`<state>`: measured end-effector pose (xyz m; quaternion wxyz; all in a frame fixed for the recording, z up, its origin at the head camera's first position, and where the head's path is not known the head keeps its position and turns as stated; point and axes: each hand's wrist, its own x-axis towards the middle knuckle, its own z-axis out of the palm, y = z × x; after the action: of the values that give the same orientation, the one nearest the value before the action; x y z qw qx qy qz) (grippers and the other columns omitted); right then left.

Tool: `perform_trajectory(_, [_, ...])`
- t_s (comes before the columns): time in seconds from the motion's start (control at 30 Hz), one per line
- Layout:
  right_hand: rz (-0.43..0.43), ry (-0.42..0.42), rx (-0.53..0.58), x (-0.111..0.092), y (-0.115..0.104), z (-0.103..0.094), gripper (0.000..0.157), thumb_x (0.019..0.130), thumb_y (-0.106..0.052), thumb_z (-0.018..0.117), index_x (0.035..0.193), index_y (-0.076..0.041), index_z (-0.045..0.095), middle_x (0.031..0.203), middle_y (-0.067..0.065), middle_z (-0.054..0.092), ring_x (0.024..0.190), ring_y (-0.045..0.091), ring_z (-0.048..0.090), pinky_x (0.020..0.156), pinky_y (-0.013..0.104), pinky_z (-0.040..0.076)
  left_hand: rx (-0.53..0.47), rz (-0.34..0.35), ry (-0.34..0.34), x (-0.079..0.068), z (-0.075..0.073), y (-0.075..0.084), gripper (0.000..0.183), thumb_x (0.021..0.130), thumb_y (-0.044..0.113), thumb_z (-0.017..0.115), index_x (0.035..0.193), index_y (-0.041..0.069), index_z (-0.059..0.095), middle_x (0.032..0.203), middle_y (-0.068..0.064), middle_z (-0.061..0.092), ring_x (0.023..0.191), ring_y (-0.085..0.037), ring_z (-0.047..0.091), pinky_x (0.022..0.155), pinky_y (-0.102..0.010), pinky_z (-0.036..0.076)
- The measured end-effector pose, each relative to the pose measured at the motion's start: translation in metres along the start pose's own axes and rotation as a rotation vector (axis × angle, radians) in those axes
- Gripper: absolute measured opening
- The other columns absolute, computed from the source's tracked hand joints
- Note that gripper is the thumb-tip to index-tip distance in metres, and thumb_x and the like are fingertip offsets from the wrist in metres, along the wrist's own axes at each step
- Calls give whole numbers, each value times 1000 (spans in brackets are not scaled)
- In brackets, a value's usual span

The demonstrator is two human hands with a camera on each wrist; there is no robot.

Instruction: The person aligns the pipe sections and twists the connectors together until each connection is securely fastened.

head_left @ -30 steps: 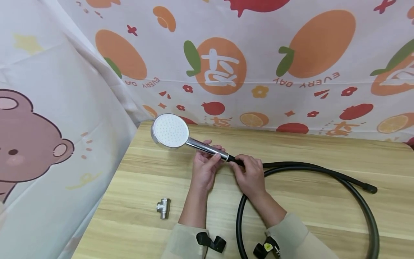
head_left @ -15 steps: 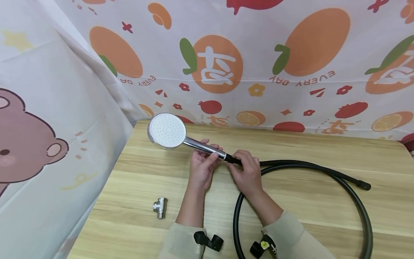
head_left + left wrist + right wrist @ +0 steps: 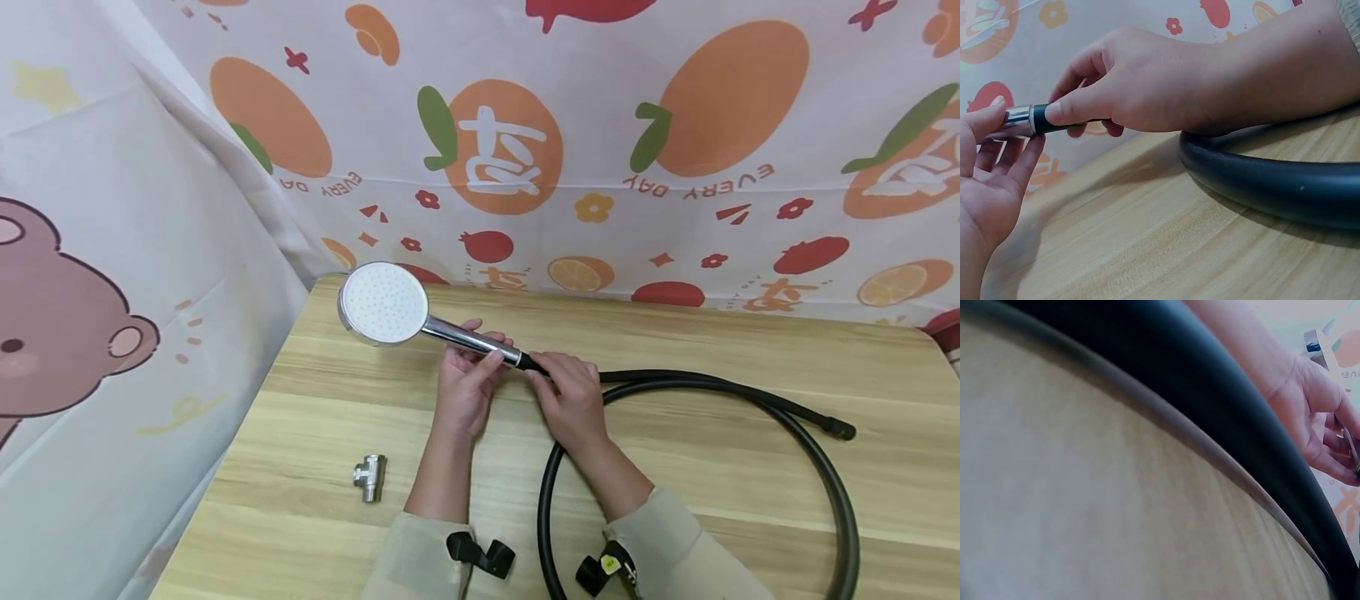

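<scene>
In the head view a chrome shower head [image 3: 384,302] with a white dotted face is held above the table, its face up. My left hand [image 3: 467,392] grips its chrome handle near the lower end, thumb on top. At that end, my right hand [image 3: 572,400] pinches the black end of a hose between thumb and fingers. The left wrist view shows this black end piece [image 3: 1040,119] lined up with the handle, right at its rim. The black hose [image 3: 847,533] loops across the table to the right. Close up, the hose [image 3: 1210,406] crosses the right wrist view.
A small metal tee fitting [image 3: 371,478] lies on the wooden table [image 3: 300,450] left of my left forearm. The hose's free end [image 3: 838,427] rests at the right. A fruit-print cloth [image 3: 592,150] hangs behind the table's far edge.
The right hand's fingers have shifted slightly left over the black hose end, so less of it shows. The shower head has drifted a little left. The left hand keeps its hold.
</scene>
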<state>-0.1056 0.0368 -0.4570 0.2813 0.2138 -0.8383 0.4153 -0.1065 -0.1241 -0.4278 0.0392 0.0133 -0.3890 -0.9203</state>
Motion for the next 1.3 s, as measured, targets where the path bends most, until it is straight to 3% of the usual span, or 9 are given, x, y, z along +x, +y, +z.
perform_trajectory(0.13, [-23,-17,-38,0,-1,0,27,92,-23,69,116,-11,70,102,3,73,93,21,68,74,38,45,1,-3,5,-1,-1,0,54,88,-23,50,127,14,49,101,-4,72,95,-18,71,88,-33,60])
perform_trajectory(0.27, [-36,5,-28,1,-2,0,32,87,-23,75,116,-11,68,106,5,71,94,21,66,72,37,44,8,1,2,-1,0,-1,53,89,-22,51,128,14,49,101,-3,73,95,-18,71,87,-32,60])
perform_trajectory(0.37, [-36,27,-5,3,-2,0,37,79,-21,82,111,-10,67,107,6,69,94,21,65,71,36,43,5,5,8,-1,1,-1,54,88,-23,51,128,14,49,100,-3,73,94,-18,71,86,-32,60])
perform_trajectory(0.5, [-33,49,7,3,-2,0,30,76,-14,84,100,-9,67,101,5,68,91,21,66,70,36,43,8,1,18,-1,3,0,54,87,-23,51,127,14,50,99,-3,73,93,-18,72,86,-33,60])
perform_trajectory(0.63, [-27,49,17,2,-1,0,25,78,-12,83,98,-10,69,99,4,70,89,20,67,70,35,43,7,-6,17,-2,2,0,55,88,-23,50,128,13,49,99,-3,73,94,-18,72,88,-34,60])
perform_trajectory(0.97, [-38,-9,-35,0,1,-1,28,91,-22,70,118,-13,70,101,1,74,91,18,68,72,35,44,-3,-3,9,-1,2,0,54,88,-22,51,128,14,50,100,-4,73,95,-18,71,87,-32,60])
perform_trajectory(1.3, [-25,23,-13,2,-2,-1,32,78,-17,83,106,-12,68,104,3,67,75,15,60,69,35,42,-4,1,-3,-1,2,0,55,88,-22,52,130,13,47,100,-3,73,95,-18,72,87,-32,60])
